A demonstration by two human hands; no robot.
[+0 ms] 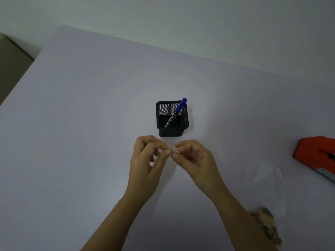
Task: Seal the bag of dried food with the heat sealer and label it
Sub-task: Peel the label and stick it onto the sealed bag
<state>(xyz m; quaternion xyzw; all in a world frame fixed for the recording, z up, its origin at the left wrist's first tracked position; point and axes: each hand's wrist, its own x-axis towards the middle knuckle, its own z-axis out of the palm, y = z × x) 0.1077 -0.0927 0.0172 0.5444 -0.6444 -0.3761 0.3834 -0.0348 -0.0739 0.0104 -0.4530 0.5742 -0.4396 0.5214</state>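
Bag of dried food (pixel 266 178), clear and hard to make out, lies on the pale table (pixel 90 105) at the near right, with the mottled brown food (pixel 265 225) bunched at its near end, partly behind the right forearm. The table fills most of the view and runs back to a plain wall.

Both forearms reach in from the near edge and meet over the middle of the table. The left hand (pixel 146 160) and right hand (pixel 195 160) are raised just in front of the pen holder, fingers curled, thumb and forefinger tips brought together. An orange heat sealer (pixel 317 151) sits at the far right, cut off by the edge of the view, just beyond the bag.

A black mesh pen holder (pixel 172 132) stands upright near the table's centre. A blue marker (pixel 178 110) leans in it, cap up, tilted to the right. Between the two hands' fingertips is pinched a small white label (pixel 173 151); whether it carries writing is too small to tell.
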